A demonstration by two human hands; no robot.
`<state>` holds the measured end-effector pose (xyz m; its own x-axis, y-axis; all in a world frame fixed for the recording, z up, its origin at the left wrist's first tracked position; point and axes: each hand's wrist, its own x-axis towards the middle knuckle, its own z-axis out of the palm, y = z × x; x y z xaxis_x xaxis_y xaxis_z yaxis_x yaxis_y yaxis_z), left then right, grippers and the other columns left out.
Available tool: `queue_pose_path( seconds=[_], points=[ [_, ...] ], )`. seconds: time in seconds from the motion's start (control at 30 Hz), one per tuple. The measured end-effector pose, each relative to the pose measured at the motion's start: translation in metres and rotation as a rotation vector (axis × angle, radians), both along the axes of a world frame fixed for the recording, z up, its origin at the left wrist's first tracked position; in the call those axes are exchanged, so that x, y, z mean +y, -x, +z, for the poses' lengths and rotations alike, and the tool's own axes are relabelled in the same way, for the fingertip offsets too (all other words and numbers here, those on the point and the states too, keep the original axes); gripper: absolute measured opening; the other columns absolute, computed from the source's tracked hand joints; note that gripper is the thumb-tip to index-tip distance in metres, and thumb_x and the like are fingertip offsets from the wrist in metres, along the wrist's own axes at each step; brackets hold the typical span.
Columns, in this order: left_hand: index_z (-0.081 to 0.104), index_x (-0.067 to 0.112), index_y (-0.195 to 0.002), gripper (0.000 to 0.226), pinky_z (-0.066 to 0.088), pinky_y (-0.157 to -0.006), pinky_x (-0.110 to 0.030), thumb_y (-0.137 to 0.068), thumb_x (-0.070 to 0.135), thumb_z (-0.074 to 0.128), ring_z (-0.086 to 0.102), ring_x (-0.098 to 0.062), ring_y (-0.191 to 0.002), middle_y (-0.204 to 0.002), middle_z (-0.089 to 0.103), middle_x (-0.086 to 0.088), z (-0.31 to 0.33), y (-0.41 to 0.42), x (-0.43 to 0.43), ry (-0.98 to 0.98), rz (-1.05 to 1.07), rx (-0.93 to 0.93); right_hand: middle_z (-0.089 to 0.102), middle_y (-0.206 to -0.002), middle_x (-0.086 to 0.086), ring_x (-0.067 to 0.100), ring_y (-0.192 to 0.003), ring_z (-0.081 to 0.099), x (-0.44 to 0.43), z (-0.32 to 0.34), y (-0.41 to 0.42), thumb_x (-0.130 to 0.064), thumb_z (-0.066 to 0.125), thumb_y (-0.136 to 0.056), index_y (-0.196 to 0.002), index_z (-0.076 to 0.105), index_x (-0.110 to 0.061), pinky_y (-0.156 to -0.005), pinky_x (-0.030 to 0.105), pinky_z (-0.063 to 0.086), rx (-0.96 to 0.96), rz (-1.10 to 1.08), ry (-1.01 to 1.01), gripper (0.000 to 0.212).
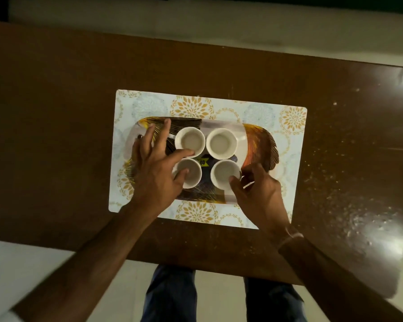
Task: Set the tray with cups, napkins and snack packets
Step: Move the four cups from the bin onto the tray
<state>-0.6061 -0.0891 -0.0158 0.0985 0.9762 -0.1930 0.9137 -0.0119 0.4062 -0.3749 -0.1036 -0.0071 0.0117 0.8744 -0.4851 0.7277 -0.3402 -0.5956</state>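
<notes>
Both hands reach over the tray (258, 145), which sits on a placemat (293, 122) and holds four cups in a square. Left hand (156, 173) is spread open over the near-left cup (191, 175). Right hand (256, 194) seems to pinch the near-right cup (223, 174), though its fingertips are blurred. Cups look placed; napkins and snack packets, unseen here, come next.

From my remote seat I took this for a home dining spot: under the left hand (154, 173) lay a floral placemat (277, 126) on a polished brown wooden table (56, 112), a pale tiled floor (219, 298) showed below the wrists, and a plain wall stood beyond the fingertips.
</notes>
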Motion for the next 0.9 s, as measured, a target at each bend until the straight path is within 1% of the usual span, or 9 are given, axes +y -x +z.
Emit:
queue_pose_path(
  seconds=[0.1,0.23,0.37,0.5,0.57,0.7,0.77,0.83,0.9],
  points=[
    [0.073,0.036,-0.109,0.029,0.013,-0.118,-0.060,-0.081,0.030,0.075,0.013,-0.034,-0.152,-0.165,0.025,-0.004,-0.002,0.000,0.002,-0.030,0.026,-0.008,0.074,-0.086,-0.002,0.007,-0.065,0.064,0.001,0.001,0.010,-0.037,0.068,-0.091,-0.100,0.062,-0.015,-0.058,0.007,0.039,0.024,-0.056,-0.019,0.024],
    [0.074,0.036,-0.106,0.023,0.013,-0.117,-0.061,-0.084,0.032,0.071,0.016,-0.034,-0.151,-0.163,0.029,-0.003,-0.002,0.001,0.005,-0.033,0.039,-0.022,0.075,-0.086,-0.003,-0.003,-0.060,0.057,-0.001,0.003,0.019,-0.037,0.068,-0.091,-0.099,0.065,-0.015,-0.057,0.005,0.036,0.023,-0.042,-0.051,0.024],
    [0.073,0.032,-0.107,0.030,0.014,-0.117,-0.061,-0.078,0.027,0.073,0.018,-0.033,-0.150,-0.162,0.031,-0.003,0.004,0.001,0.006,-0.009,0.036,-0.023,0.075,-0.092,0.001,0.006,-0.063,0.062,-0.001,0.003,0.020,-0.039,0.066,-0.092,-0.101,0.064,-0.014,-0.059,0.016,0.042,0.039,-0.035,-0.057,0.028],
    [0.066,0.023,-0.110,0.047,0.026,-0.110,-0.061,-0.064,0.021,0.066,0.030,-0.029,-0.144,-0.154,0.041,-0.001,0.019,-0.006,0.009,-0.028,0.076,-0.104,0.070,-0.099,0.002,0.017,-0.080,0.066,0.000,0.006,0.011,-0.053,0.056,-0.092,-0.110,0.060,-0.016,-0.069,0.030,0.051,0.057,-0.060,-0.071,0.042],
    [0.067,0.018,-0.107,0.038,0.034,-0.104,-0.059,-0.069,0.022,0.065,0.041,-0.028,-0.135,-0.144,0.052,-0.002,0.025,-0.016,0.015,-0.085,0.106,-0.138,0.067,-0.099,0.002,0.017,-0.081,0.064,0.004,0.008,0.001,-0.056,0.051,-0.092,-0.111,0.058,-0.015,-0.070,0.031,0.051,0.060,-0.067,-0.097,0.046],
    [0.070,0.010,-0.100,0.022,0.046,-0.091,-0.052,-0.078,0.014,0.068,0.057,-0.030,-0.115,-0.121,0.065,-0.007,0.031,-0.056,0.030,-0.200,0.079,-0.244,0.064,-0.105,0.004,0.019,-0.083,0.062,0.012,0.010,-0.036,-0.045,0.055,-0.097,-0.119,0.055,-0.011,-0.070,0.036,0.054,0.076,-0.027,-0.145,0.040],
    [0.070,0.009,-0.099,0.021,0.046,-0.091,-0.050,-0.079,0.010,0.069,0.059,-0.029,-0.112,-0.115,0.066,-0.007,0.031,-0.079,0.038,-0.209,0.040,-0.252,0.063,-0.110,0.005,0.015,-0.083,0.063,0.015,0.010,-0.059,-0.043,0.054,-0.098,-0.117,0.056,-0.010,-0.067,0.031,0.056,0.084,-0.030,-0.159,0.038],
    [0.069,0.011,-0.101,0.021,0.045,-0.092,-0.048,-0.080,0.012,0.068,0.058,-0.028,-0.111,-0.113,0.067,-0.005,0.030,-0.106,0.046,-0.181,0.002,-0.275,0.062,-0.111,0.002,0.004,-0.079,0.060,0.016,0.011,-0.087,-0.043,0.053,-0.098,-0.115,0.057,-0.011,-0.062,0.015,0.050,0.059,-0.044,-0.181,0.036],
    [0.069,0.015,-0.104,0.022,0.043,-0.092,-0.048,-0.082,0.016,0.066,0.058,-0.025,-0.110,-0.112,0.067,-0.002,0.030,-0.134,0.052,-0.140,-0.048,-0.281,0.060,-0.108,0.000,0.003,-0.077,0.058,0.017,0.010,-0.115,-0.042,0.053,-0.099,-0.115,0.056,-0.014,-0.064,0.013,0.049,0.022,-0.055,-0.207,0.032]
  ],
)
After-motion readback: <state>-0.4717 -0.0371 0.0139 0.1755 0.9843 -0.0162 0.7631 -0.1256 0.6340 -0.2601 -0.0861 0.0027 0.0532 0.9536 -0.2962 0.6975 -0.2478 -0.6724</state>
